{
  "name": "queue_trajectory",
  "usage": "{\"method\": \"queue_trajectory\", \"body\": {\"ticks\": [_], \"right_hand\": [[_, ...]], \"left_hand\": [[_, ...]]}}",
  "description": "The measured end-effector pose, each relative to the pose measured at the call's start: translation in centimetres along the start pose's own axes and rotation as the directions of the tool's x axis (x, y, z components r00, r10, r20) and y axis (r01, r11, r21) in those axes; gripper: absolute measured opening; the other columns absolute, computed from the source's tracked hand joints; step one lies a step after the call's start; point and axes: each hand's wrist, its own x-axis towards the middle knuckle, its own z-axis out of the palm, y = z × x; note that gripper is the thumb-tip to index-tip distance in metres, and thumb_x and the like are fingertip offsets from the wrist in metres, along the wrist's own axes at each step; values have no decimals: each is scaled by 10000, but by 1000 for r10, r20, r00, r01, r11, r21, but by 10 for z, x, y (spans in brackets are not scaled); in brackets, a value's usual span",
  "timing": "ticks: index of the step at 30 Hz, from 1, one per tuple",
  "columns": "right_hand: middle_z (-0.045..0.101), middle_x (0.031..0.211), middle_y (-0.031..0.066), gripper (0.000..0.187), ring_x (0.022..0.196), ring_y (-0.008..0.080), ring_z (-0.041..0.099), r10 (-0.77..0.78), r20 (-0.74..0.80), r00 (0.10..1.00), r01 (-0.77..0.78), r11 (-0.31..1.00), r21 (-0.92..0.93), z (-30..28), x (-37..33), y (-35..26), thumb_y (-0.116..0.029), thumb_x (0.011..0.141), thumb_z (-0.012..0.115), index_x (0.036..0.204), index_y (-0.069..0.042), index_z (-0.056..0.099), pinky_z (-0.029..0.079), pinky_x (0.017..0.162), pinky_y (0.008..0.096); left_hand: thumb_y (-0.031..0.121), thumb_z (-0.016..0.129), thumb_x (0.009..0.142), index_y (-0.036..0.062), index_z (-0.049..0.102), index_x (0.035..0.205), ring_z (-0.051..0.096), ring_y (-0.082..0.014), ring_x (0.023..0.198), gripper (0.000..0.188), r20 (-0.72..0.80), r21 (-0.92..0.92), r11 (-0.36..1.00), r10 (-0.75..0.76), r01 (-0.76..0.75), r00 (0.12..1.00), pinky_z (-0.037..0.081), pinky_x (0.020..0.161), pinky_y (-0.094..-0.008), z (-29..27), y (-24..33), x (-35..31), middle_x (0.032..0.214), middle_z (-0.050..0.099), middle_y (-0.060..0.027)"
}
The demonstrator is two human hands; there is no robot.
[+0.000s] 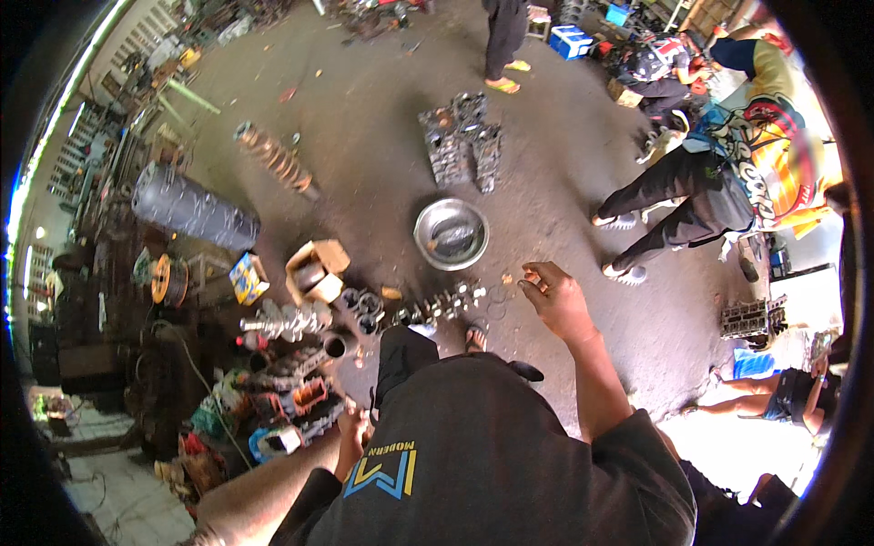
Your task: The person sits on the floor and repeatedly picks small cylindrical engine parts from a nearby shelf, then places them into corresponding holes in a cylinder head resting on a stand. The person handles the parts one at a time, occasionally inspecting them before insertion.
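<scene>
My right hand (551, 298) is raised over the floor at right of centre, its fingers loosely curled and apart from the thumb. Nothing shows between them. Below it to the left lie thin rings (496, 293) and a crankshaft (443, 305). My left hand (353, 435) seems to be low beside my shirt, at the end of a bare forearm (273, 484); its fingers are too small and partly hidden to make out. A round steel basin (424, 250) stands ahead, with something dark inside it. Beyond it lies a grey metal engine block (460, 141).
To the left lie a second crankshaft (284, 320), metal cylinders (362, 309), an open cardboard box (332, 255), a wrapped grey drum (196, 207) and a rusty coiled part (276, 162). People stand and crouch at right, one in dark trousers (678, 196). Another person's legs (503, 41) are far ahead.
</scene>
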Motion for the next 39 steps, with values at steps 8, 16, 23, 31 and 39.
{"method": "queue_trajectory", "body": {"ticks": [8, 16, 23, 31, 39], "right_hand": [[678, 981, 165, 282, 866, 317, 672, 136, 15, 991, -136, 990, -30, 28, 51, 24, -189, 843, 676, 1071, -25, 646, 532, 761, 383], [677, 1002, 158, 321, 922, 317, 666, 329, 64, 942, -326, 944, -49, 93, 148, 39, -244, 840, 670, 1089, -43, 644, 524, 804, 398], [685, 1033, 158, 340, 934, 335, 663, 418, 117, 901, -420, 907, -5, 195, 332, -29, -291, 860, 641, 1093, -45, 642, 519, 816, 409], [658, 1043, 177, 288, 968, 347, 641, 97, 267, 959, -99, 995, -7, 280, 519, -113, -235, 896, 599, 1111, -46, 631, 502, 841, 413], [657, 1074, 192, 291, 986, 366, 637, 116, 377, 919, -95, 993, -75, 334, 644, -97, -240, 918, 555, 1127, -55, 636, 499, 852, 431]], "left_hand": [[316, 655, 759, 142, 655, 858, 628, -197, 793, 200, 209, 379, 904, 124, -197, 970, 505, 641, -369, -23, 72, 76, 837, 649, -60], [378, 593, 820, 227, 685, 956, 640, -144, 929, 223, 487, -413, 911, 213, 9, 847, 516, 694, -310, -124, 217, 279, 1007, 670, 29], [206, 657, 762, 61, 701, 858, 663, -310, 863, 180, 104, 219, 920, 308, -324, 946, 521, 754, -411, -213, 348, 418, 906, 692, -160], [34, 634, 769, -59, 660, 869, 601, -192, 568, 139, -128, -334, 912, 204, -236, 971, 479, 538, -338, -292, 479, 463, 685, 643, -77], [350, 666, 756, 81, 723, 835, 675, -319, 716, 286, 57, 435, 871, 229, -230, 972, 503, 631, -421, -319, 473, 515, 819, 695, -148]]}}
